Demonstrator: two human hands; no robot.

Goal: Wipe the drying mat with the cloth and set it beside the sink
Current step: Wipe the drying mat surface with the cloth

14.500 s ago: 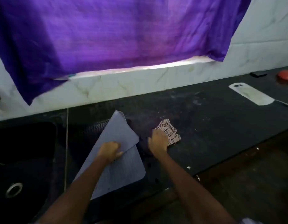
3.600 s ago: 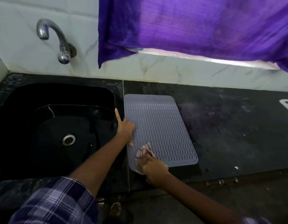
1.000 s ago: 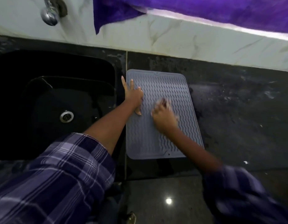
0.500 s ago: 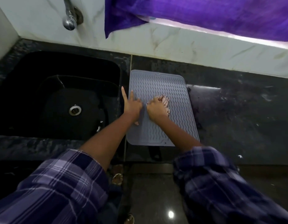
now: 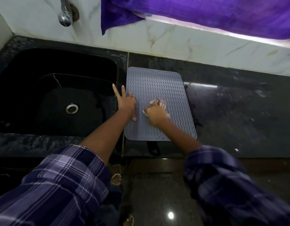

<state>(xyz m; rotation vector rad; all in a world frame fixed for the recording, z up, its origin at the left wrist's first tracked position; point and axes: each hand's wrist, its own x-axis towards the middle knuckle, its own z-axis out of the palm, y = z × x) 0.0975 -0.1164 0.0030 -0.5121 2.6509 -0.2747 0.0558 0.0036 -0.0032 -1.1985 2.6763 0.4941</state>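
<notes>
From the head camera, the grey drying mat (image 5: 159,98) lay flat on the dark table (image 5: 238,111), its left edge just beside the black sink (image 5: 59,79), below a tap (image 5: 65,17) and a hanging purple fabric (image 5: 206,10). The left hand (image 5: 126,103) was spread open, gripping nothing, its thumb side resting on the mat's left edge with two fingers pointing out over the sink rim. The right hand (image 5: 154,113) was closed around a crumpled cloth (image 5: 158,102), pressing it onto the middle of the mat.
</notes>
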